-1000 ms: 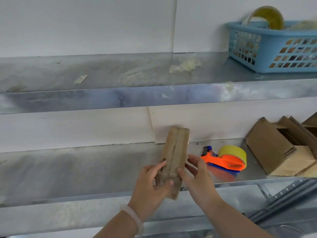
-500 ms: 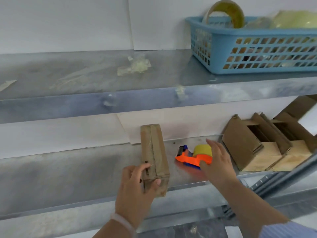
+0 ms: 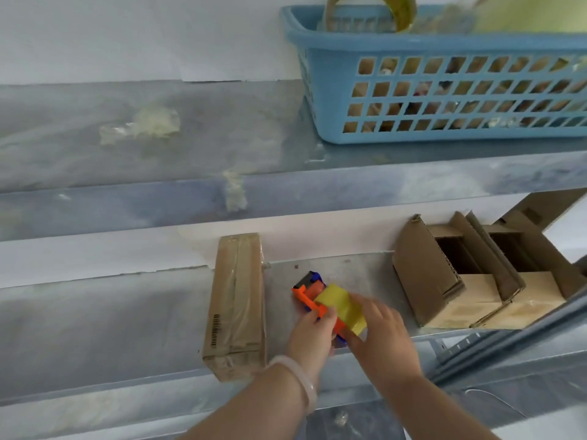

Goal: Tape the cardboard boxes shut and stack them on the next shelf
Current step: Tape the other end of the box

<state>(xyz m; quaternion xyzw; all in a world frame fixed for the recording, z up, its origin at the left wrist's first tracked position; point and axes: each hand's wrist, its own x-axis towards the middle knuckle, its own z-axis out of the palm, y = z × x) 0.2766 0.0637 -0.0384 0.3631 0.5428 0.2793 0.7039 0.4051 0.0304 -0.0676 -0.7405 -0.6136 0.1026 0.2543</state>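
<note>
While the taped cardboard box [image 3: 236,306] lies flat on the lower shelf [image 3: 111,328], its near end at the front edge, the left hand [image 3: 313,336] curls round the orange tape dispenser [image 3: 305,295] just right of it, hiding the handle. The right hand [image 3: 382,338] grips its yellow roll [image 3: 341,304]. Open boxes [image 3: 425,271] stand farther right. The blue basket [image 3: 330,100] above is cut off.

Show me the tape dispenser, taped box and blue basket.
tape dispenser [image 3: 340,303], head view, yellow roll.
taped box [image 3: 238,300], head view, taped top face.
blue basket [image 3: 413,42], head view, front rim.
</note>
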